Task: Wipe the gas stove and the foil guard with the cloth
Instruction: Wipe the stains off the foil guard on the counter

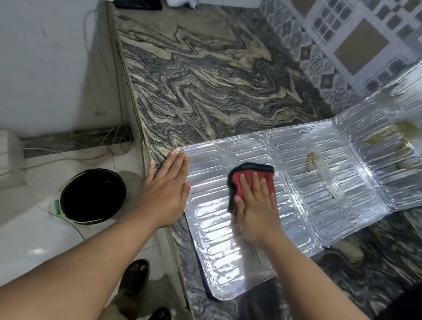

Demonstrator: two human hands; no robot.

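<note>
The right hand (pixel 254 206) lies flat, fingers spread, pressing the red cloth (pixel 250 179) down onto the foil guard (pixel 332 193); it is a flat-palm press rather than a clench, and the cloth's dark-trimmed edge shows ahead of the fingertips and to their left. The guard is unfolded and lies flat on the marbled counter (pixel 199 85), its long axis running away from the pressing hand toward the right and slightly back, where the far panel lifts against the tiled wall (pixel 345 25). The dirt to be cleaned lies that way: a brownish streak (pixel 311 162) just right of the cloth, and larger smears (pixel 390 134) well beyond it on the raised panel, so the right hand is the nearer one and probably needs to sweep rightward along the panels. To the left of the cloth, the left hand (pixel 168 187) rests open and flat on the guard's near-left edge, holding nothing, apparently pinning the sheet at the counter's edge. Bare counter gives open room behind the guard. The gas stove is not in view.
</note>
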